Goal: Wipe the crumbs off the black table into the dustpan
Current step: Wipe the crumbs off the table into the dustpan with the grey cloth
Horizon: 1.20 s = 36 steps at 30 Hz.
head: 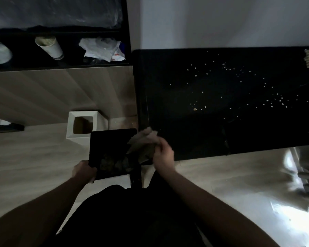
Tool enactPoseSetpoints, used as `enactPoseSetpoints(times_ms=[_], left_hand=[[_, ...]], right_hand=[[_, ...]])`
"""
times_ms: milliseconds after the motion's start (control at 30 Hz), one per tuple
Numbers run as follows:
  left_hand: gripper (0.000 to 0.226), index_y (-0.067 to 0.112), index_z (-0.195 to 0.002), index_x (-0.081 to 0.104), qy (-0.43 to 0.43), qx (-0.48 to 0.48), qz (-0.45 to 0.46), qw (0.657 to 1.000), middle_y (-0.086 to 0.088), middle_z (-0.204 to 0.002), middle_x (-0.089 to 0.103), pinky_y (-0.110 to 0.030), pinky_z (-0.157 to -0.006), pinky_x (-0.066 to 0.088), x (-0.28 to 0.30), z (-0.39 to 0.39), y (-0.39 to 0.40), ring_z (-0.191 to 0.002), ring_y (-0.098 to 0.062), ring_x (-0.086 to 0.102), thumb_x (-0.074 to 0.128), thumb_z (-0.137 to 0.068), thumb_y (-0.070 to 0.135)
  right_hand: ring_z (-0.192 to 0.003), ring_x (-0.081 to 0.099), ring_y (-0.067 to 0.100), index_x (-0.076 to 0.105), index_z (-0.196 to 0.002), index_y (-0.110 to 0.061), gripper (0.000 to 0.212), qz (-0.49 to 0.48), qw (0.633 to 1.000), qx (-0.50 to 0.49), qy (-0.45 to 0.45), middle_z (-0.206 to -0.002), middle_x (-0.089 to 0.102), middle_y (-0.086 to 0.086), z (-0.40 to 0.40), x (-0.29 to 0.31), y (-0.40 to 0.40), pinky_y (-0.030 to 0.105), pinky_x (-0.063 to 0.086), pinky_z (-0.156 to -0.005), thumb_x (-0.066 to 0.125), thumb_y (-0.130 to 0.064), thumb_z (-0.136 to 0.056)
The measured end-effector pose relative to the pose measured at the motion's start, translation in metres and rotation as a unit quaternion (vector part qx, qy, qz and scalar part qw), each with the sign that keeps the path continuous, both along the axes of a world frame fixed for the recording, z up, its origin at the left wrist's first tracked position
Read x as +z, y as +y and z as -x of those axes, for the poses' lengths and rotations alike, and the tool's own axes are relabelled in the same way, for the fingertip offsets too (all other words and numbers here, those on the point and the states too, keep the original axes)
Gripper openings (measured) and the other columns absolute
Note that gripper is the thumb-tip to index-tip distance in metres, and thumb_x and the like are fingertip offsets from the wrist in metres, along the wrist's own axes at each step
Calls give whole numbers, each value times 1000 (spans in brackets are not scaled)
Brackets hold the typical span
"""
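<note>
Crumbs (239, 90) scattered across the black desk (177, 72). Left hand (84, 171) grasps the black dustpan (111, 148) at the desk's near-left corner; right hand (163, 155) clutches a crumpled cloth (144, 141) above the pan's edge.

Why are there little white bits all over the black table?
Those pale crumbs are spilled, scattered across the glossy black table, mostly its middle and right side. A few specks also lie on the wooden floor by the white square bin. The left hand holds the black dustpan at the table's corner.
</note>
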<state>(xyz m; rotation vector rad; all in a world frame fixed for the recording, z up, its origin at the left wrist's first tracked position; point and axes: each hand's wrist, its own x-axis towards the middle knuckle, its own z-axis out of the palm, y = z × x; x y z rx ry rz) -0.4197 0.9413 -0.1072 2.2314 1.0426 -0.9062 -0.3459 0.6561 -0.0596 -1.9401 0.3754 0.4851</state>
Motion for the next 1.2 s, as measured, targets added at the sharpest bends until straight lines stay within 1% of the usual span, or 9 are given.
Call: enactPoseSetpoints(times_ms=[67, 167, 234, 400, 534, 600, 701, 901, 1201], left_hand=[[15, 8, -81, 71, 1, 7, 4, 1000, -7, -46, 68, -26, -52, 49, 5, -7, 0, -50, -22, 70, 58, -83, 3], [16, 9, -84, 72, -1, 12, -8, 1000, -8, -49, 69, -35, -66, 60, 4, -21, 4, -53, -25, 72, 57, -83, 4], [17, 10, -86, 73, -7, 16, -23, 1000, -9, -50, 70, -41, -71, 63, 3, -32, 4, -55, -27, 73, 58, -82, 5], [17, 8, -88, 72, -2, 35, -73, 997, -11, -51, 69, -35, -66, 60, 9, -54, -4, -60, -26, 71, 59, -79, 1], [18, 9, -88, 74, 8, 57, -92, 994, -9, -48, 69, -38, -71, 62, 8, -67, -4, -60, -25, 72, 61, -78, 4], [16, 10, -88, 74, 11, 70, -104, 992, -7, -46, 68, -37, -70, 62, 6, -72, -3, -56, -23, 72, 61, -80, 7], [16, 10, -90, 76, 9, 83, -112, 990, -6, -45, 67, -30, -61, 57, 1, -77, -2, -53, -23, 70, 64, -80, 11], [26, 9, -106, 76, 2, 83, -109, 991, -21, -85, 74, -37, -74, 57, -4, -95, -6, -84, -38, 72, 64, -83, 13], [34, 12, -118, 73, 18, 30, -69, 997, -22, -104, 74, -38, -79, 55, -27, -109, 7, -97, -40, 70, 61, -86, 14]], right_hand=[[-108, 62, 8, 65, -132, -14, 36, 31, 997, -43, -49, -111, 67, -9, -20, 12, -34, -3, 42, -82, 49, -2, -102], [-115, 64, 16, 65, -135, -14, 41, 77, 989, -92, -84, -123, 71, 2, -54, 27, -87, 20, 47, -96, 47, -1, -99], [-115, 61, 16, 62, -139, -16, 43, 97, 984, -127, -77, -128, 68, 3, -77, 34, -120, 25, 42, -95, 45, -4, -102], [-125, 62, 23, 56, -146, -24, 44, 120, 979, -153, -68, -135, 66, 3, -132, 30, -172, 34, 47, -103, 44, -11, -105], [-143, 47, 22, 49, -150, -29, 51, 173, 979, -79, -71, -154, 52, 1, -178, -8, -179, 44, 38, -120, 43, -10, -103], [-154, 28, 28, 43, -155, -23, 52, 243, 968, 25, -64, -164, 37, 4, -195, -30, -180, 49, 20, -128, 47, -17, -103], [-160, 0, 28, 22, -164, -23, 68, 294, 945, 142, 13, -174, 6, 8, -202, -46, -179, 43, -5, -128, 51, -34, -104], [-160, -11, 26, 4, -165, -33, 75, 358, 919, 157, 55, -174, -13, -2, -207, -64, -179, 62, 5, -126, 43, -48, -103], [-161, -2, 26, 21, -164, -30, 69, 328, 940, 92, -15, -174, 3, 0, -184, -75, -126, 54, 2, -129, 48, -20, -101]])
